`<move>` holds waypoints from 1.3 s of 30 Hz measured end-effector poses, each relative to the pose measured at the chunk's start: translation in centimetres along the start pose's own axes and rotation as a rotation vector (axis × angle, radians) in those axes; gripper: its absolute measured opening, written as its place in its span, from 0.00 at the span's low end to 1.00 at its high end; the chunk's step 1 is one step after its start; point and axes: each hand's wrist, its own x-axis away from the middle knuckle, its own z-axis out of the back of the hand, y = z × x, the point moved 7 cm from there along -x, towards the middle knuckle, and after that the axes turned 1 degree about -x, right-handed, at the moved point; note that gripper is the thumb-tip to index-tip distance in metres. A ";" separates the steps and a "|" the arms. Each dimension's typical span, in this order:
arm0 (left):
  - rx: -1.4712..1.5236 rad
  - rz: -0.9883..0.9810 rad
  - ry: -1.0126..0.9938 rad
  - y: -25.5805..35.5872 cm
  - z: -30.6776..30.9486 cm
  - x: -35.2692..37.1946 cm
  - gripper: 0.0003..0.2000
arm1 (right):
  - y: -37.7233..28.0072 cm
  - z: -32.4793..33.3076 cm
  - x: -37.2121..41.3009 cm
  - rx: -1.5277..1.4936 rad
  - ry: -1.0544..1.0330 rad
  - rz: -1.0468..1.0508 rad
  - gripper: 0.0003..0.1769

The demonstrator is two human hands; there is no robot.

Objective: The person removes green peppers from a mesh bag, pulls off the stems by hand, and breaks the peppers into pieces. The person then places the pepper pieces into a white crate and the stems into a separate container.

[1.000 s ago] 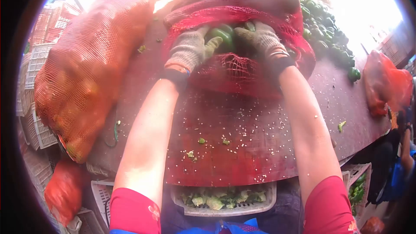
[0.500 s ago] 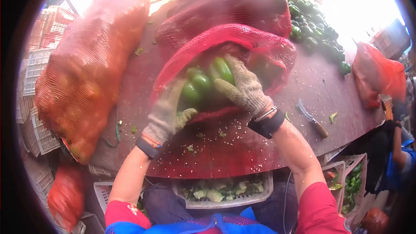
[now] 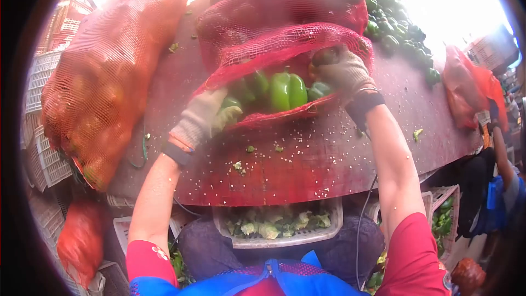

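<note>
A red mesh sack (image 3: pixel 285 38) lies on the table, its mouth facing me. Green bell peppers (image 3: pixel 288 91) show inside the opening. My left hand (image 3: pixel 204 114), in a knitted work glove, is at the left side of the mouth. Its thumb is near a pepper, and the other fingers are hidden under the net. At the right side of the mouth, my gloved right hand (image 3: pixel 346 71) reaches in with its fingers curled around a dark bell pepper (image 3: pixel 325 56), slightly blurred.
A tall orange mesh sack (image 3: pixel 118 87) stands at the left. Green peppers (image 3: pixel 397 27) are heaped at the back right. A crate of trimmings (image 3: pixel 279 235) is below the table edge. White crates (image 3: pixel 46 77) are stacked at far left; another person's arm (image 3: pixel 501 151) is at far right.
My right hand has moved right and away from the middle pepper, into the sack's right side. The upper rim has dropped lower, and a pepper now stands exposed in the middle. The knife is no longer visible.
</note>
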 end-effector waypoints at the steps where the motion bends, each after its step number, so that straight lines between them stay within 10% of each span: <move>1: 0.100 0.094 -0.143 -0.4 0.5 0.3 0.27 | 1.2 -1.0 0.1 -0.095 -0.049 -0.005 0.48; 8: 0.029 -0.213 -0.191 3.4 5.6 4.9 0.24 | -4.3 -3.3 9.2 0.117 -0.053 0.325 0.46; 13: 0.030 -0.020 -0.240 4.1 9.0 8.4 0.17 | -8.5 -1.5 13.6 0.386 -0.004 0.614 0.49; 19: 0.049 0.040 -0.019 11.0 9.1 12.5 0.31 | -11.2 4.4 17.3 0.300 0.505 0.913 0.44; 26: -0.075 0.274 -0.066 13.4 -4.5 12.2 0.43 | -9.3 7.2 27.0 0.060 0.462 0.819 0.47; 32: -0.236 0.383 -0.164 12.2 -2.4 9.1 0.41 | -1.2 0.7 33.3 -1.068 -0.227 -0.067 0.44; 34: -0.218 0.360 -0.083 13.1 -1.5 9.8 0.39 | -1.9 1.1 34.4 -0.707 -0.081 -0.038 0.41; 39: 0.277 0.346 0.385 13.0 -0.3 15.0 0.36 | -8.4 -1.5 32.1 0.189 0.442 0.777 0.48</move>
